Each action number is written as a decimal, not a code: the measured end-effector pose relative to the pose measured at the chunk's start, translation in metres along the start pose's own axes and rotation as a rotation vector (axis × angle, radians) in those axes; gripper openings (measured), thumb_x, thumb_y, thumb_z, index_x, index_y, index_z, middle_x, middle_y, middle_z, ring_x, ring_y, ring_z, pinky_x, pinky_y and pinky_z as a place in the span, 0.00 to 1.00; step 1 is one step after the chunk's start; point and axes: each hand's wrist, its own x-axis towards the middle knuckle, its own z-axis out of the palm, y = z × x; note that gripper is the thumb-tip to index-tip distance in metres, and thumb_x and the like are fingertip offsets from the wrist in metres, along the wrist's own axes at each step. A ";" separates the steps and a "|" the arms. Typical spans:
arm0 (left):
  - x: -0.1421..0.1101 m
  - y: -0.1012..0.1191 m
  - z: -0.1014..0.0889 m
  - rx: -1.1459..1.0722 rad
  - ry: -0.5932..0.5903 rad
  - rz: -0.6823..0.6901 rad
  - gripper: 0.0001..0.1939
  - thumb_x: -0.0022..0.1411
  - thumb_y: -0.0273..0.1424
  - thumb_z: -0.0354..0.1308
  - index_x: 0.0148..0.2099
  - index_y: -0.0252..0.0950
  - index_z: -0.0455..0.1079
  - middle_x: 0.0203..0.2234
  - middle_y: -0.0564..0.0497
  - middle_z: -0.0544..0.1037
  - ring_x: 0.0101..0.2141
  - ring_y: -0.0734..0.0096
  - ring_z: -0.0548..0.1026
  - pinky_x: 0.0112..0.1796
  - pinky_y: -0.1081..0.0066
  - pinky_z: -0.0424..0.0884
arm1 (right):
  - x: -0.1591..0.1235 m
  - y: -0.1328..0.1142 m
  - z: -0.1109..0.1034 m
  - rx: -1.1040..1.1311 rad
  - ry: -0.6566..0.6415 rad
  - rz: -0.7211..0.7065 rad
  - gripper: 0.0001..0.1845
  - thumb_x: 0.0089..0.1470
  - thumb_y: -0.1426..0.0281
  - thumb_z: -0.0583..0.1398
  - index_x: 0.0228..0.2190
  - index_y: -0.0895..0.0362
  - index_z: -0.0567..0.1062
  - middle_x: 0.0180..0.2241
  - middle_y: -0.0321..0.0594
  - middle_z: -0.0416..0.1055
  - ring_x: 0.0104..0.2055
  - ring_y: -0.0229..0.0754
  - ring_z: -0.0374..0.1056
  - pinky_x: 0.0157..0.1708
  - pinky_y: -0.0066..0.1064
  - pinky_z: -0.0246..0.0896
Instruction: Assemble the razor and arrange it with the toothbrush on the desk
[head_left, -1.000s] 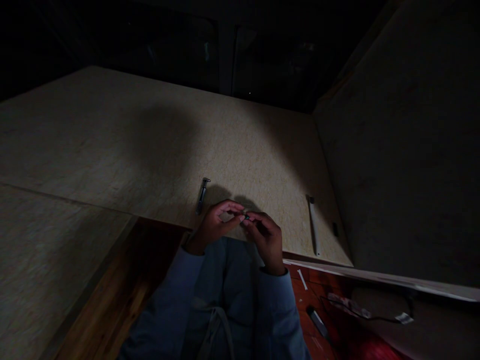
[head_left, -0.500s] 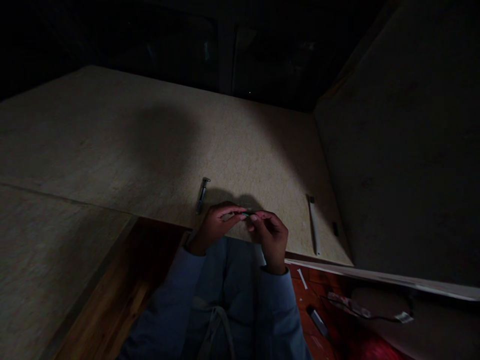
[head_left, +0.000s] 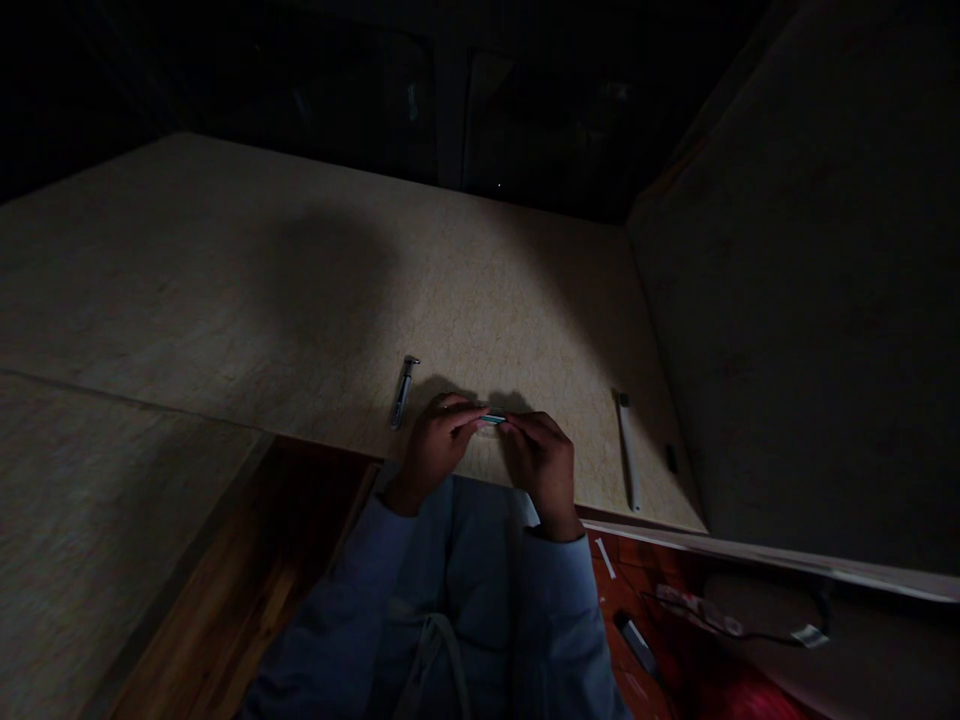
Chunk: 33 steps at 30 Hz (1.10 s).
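Note:
My left hand (head_left: 442, 438) and my right hand (head_left: 546, 455) meet over the near edge of the stone-patterned tabletop (head_left: 480, 300). Between their fingertips is a small, flat green-and-white piece (head_left: 493, 418), pinched at its left end by one hand and at its right end by the other. Its exact kind is too small and dark to make out. Just left of my left hand lies a razor (head_left: 403, 392), its head pointing away from me. To the right of my right hand rests a white toothbrush (head_left: 628, 455), bristles at the far end.
A small black object (head_left: 671, 458) lies near the dark wall panel (head_left: 810, 300) on the right. Below the table's edge, a cable (head_left: 712, 625) and a grey-and-black stick-like item (head_left: 636, 643) show on a reddish surface. Dark windows stand behind the table.
Both hands have shifted slightly away from me and turned. More of the green-and-white piece now shows, held level between the fingertips. The razor and toothbrush stay put.

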 end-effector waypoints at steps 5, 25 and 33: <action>0.000 0.002 0.001 0.120 -0.073 0.001 0.14 0.65 0.24 0.59 0.48 0.43 0.81 0.38 0.47 0.81 0.42 0.62 0.76 0.43 0.61 0.75 | 0.000 0.004 0.002 -0.079 -0.031 0.021 0.12 0.62 0.66 0.59 0.39 0.53 0.84 0.35 0.46 0.78 0.37 0.46 0.75 0.38 0.37 0.71; 0.001 0.010 -0.003 0.166 -0.102 0.026 0.11 0.66 0.31 0.59 0.47 0.39 0.80 0.41 0.45 0.80 0.44 0.60 0.77 0.47 0.59 0.74 | -0.005 0.000 0.002 -0.049 -0.024 0.039 0.13 0.62 0.67 0.59 0.44 0.52 0.82 0.39 0.45 0.76 0.41 0.46 0.73 0.41 0.37 0.71; 0.000 0.009 -0.003 0.217 -0.104 0.093 0.09 0.66 0.28 0.59 0.44 0.39 0.80 0.39 0.46 0.80 0.43 0.60 0.75 0.45 0.58 0.74 | -0.005 0.003 0.004 -0.136 -0.044 0.009 0.13 0.62 0.69 0.58 0.41 0.53 0.83 0.38 0.45 0.76 0.40 0.46 0.73 0.40 0.37 0.71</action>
